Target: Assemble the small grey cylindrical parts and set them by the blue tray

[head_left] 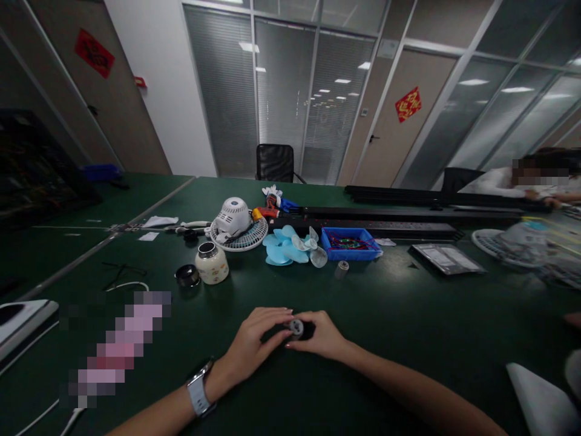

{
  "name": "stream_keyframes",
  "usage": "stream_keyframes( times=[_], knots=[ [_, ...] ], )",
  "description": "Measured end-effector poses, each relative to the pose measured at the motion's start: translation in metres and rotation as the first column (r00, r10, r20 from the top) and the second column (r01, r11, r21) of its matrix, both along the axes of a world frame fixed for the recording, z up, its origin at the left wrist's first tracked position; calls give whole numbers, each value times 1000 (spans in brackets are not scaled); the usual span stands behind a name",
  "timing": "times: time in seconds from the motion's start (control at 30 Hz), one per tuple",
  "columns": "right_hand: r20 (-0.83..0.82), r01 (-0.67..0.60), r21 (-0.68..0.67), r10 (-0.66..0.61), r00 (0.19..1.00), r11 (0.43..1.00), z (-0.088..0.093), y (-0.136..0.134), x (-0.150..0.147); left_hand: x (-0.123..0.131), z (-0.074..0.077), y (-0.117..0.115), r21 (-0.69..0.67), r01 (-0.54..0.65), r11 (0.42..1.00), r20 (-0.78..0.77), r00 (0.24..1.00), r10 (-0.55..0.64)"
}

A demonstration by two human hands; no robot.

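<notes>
My left hand, with a watch on its wrist, and my right hand meet low in the middle of the head view. Between their fingertips is a small grey cylindrical part, its round end with dark openings facing up. Thumb and fingers of the right hand curl around it, and the left fingertips press its other side. A similar small metal cylinder stands farther off on the green table. Beyond it lie light-blue fan blades and a blue tray holding wires.
A white fan body rests on its grille behind a cream jar and a black lid. Long black rails lie across the back. A flat silvery packet is at right. Another person sits at far right.
</notes>
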State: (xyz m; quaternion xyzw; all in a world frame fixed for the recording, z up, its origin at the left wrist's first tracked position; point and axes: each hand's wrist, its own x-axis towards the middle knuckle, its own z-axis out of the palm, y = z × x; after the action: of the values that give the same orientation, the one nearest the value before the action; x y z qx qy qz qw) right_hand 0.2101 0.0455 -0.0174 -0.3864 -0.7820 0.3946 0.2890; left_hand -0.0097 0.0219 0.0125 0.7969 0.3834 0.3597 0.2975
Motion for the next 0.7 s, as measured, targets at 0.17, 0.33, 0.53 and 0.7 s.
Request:
stream_keyframes(
  times=[0.17, 0.33, 0.53, 0.7],
  knots=[
    [-2, 10, 57, -10, 1000, 998, -12, 5, -33, 7, 7, 7, -20, 31, 999, -57, 998, -33],
    [-41, 6, 17, -6, 999, 1000, -5, 0, -30, -15, 6, 10, 10, -107, 994, 44, 993, 107],
    [-51, 6, 12, -5, 999, 1000, -7, 1, -29, -17, 6, 8, -36, -120, 992, -5, 993, 120],
    [-18, 11, 30, -10, 1000, 999, -14, 2, -29, 3, 5, 10, -75, -100, 992, -17, 995, 99]
  ],
)
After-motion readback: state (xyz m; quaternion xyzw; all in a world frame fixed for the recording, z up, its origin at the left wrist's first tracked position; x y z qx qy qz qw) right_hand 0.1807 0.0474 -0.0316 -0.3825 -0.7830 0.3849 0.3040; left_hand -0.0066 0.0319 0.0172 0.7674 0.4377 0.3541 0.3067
